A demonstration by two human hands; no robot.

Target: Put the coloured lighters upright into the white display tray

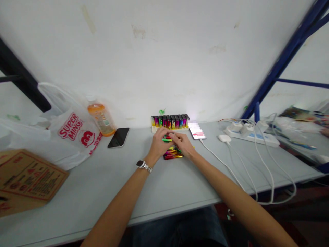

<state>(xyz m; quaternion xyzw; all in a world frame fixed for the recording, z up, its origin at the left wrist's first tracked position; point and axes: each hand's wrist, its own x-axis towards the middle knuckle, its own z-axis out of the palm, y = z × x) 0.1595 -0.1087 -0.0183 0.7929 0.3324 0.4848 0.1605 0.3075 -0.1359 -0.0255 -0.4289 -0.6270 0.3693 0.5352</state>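
Both my hands meet over a small pile of shiny multicoloured lighters (173,156) lying flat on the table. My left hand (159,141), with a silver watch at the wrist, curls its fingers round the left ends of lighters. From the other side, my right hand (182,143) bends its fingers in, thumb near the left fingertips. Green and red lighters (167,139) show between the two hands; the exact grip is partly hidden by the fingers. Just behind, rows of upright lighters with black tops (170,121) stand in a pale tray (154,130) against the wall.
To the left are a dark-screened phone (118,137), an orange drink bottle (101,116), a white plastic bag (74,137) and a cardboard box (31,178). On the right lie a lit phone (197,131), a white charger (224,138), a power strip (252,134) and looping white cables.
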